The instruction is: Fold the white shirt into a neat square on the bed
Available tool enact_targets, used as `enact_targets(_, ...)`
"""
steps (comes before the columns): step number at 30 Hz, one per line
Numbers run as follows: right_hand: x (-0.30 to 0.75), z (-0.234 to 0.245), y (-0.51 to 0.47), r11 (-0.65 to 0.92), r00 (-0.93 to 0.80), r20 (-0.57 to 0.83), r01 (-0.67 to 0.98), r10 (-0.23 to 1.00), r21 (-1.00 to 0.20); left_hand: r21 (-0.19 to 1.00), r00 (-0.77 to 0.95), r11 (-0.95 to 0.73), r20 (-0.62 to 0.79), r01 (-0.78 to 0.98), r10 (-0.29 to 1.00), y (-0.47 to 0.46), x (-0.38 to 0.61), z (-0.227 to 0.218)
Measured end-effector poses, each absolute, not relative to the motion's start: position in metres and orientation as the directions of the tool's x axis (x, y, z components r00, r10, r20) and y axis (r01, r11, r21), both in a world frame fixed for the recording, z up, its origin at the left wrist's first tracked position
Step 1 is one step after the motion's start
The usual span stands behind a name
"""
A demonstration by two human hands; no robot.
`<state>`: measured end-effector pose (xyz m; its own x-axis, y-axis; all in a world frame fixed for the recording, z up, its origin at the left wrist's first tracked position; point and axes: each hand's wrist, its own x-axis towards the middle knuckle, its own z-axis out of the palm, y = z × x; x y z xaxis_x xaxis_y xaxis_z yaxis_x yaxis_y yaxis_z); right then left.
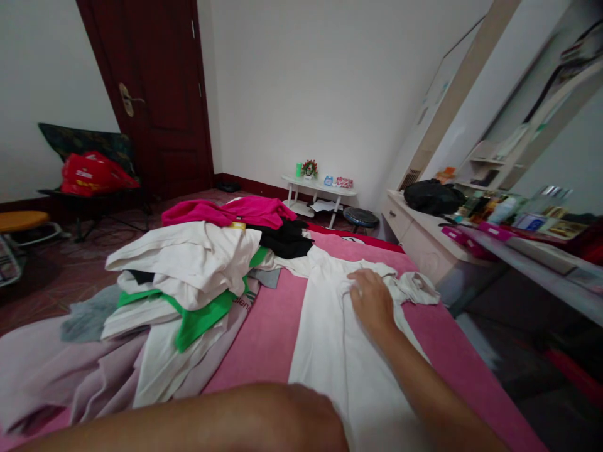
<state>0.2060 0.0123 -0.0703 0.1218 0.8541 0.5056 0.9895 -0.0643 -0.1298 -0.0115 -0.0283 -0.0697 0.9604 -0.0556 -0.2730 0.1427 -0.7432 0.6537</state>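
Note:
A white garment [330, 351] lies spread lengthwise on the pink bed cover [268, 333]. My right hand [372, 302] rests on its far part, and the fingers curl into bunched cloth near a crumpled sleeve [417, 287]. A bare limb [226, 420] crosses the bottom of the view, with no left hand visible on it. To the left is a pile of clothes [188, 270]: white pieces, a green one, a bright pink one [230, 211] and a black one [285, 238].
A pale desk [424, 238] with a black bag [433, 196], bottles and pink boxes runs along the bed's right side. A small white table [318, 188] stands by the far wall. A dark red door [155, 94], a chair with a red bag [92, 172] and a stool are at the left.

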Motion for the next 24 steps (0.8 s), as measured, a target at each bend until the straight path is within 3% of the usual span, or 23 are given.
enact_targets(1, 0.190, -0.072, 0.001, 0.026, 0.064, 0.464, 0.982, 0.883, -0.185, 0.629, 0.957, -0.746, -0.286, 0.218, 0.039, -0.012, -0.009, -0.058)
enact_targets(4, 0.143, -0.081, -0.035, 0.129, -0.025, 0.283, 0.925, 0.959, -0.356, 0.479, 0.762, -0.601, -0.299, 0.640, 0.574, 0.049, 0.001, -0.034)
enact_targets(9, 0.107, -0.093, -0.070, 0.103, -0.051, 0.122, 0.876, 0.991, -0.471, 0.408, 0.462, -0.339, -0.255, 0.848, 0.849, 0.151, 0.030, -0.038)
enact_targets(11, 0.105, -0.099, -0.071, 0.144, -0.088, 0.140, 0.877, 0.986, -0.458, 0.412, 0.359, -0.242, -0.235, 0.878, 0.903, 0.181, 0.041, -0.045)
enact_targets(13, 0.106, -0.110, -0.069, 0.288, -0.213, 0.222, 0.869, 0.952, -0.402, 0.443, 0.306, -0.175, -0.243, 0.879, 0.921, 0.203, 0.052, -0.054)
enact_targets(17, 0.104, -0.142, -0.059, 0.579, -0.459, 0.466, 0.801, 0.757, -0.151, 0.514, 0.286, -0.128, -0.240, 0.848, 0.928, 0.228, 0.075, -0.073)
enact_targets(20, 0.098, -0.160, -0.054, 0.607, -0.461, 0.576, 0.791, 0.675, -0.079, 0.524, 0.276, -0.153, -0.165, 0.838, 0.947, 0.237, 0.093, -0.082)
enact_targets(24, 0.090, -0.166, -0.052, 0.610, -0.474, 0.596, 0.791, 0.649, -0.035, 0.524, 0.274, -0.218, -0.031, 0.823, 0.961, 0.245, 0.109, -0.083)
